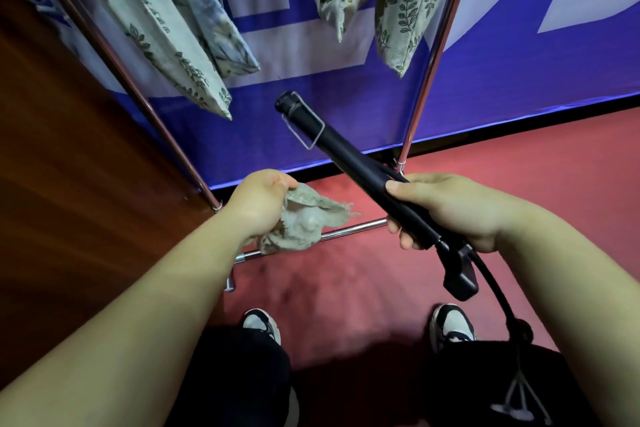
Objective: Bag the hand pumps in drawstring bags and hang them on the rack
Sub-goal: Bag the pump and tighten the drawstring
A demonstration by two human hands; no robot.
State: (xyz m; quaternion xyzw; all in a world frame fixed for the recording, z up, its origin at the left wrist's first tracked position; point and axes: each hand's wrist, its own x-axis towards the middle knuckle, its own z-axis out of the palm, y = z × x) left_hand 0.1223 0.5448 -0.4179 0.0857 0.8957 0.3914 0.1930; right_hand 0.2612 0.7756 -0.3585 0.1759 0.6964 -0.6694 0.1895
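My right hand (446, 208) grips a black hand pump (349, 158) around its barrel; the pump points up and to the left, with a wire foot loop near its far end and a black hose hanging from the handle end at the lower right. My left hand (259, 199) clutches a crumpled beige drawstring bag (308, 222), held just left of the pump and apart from it. Several filled leaf-print bags (180, 55) hang from the metal rack (426, 80) above and ahead.
The rack's chrome uprights and lower crossbar (346, 229) stand directly in front of me on a red floor (519, 156). A blue and white banner (346, 97) runs behind it. A brown wooden panel (69, 149) is at my left. My shoes show below.
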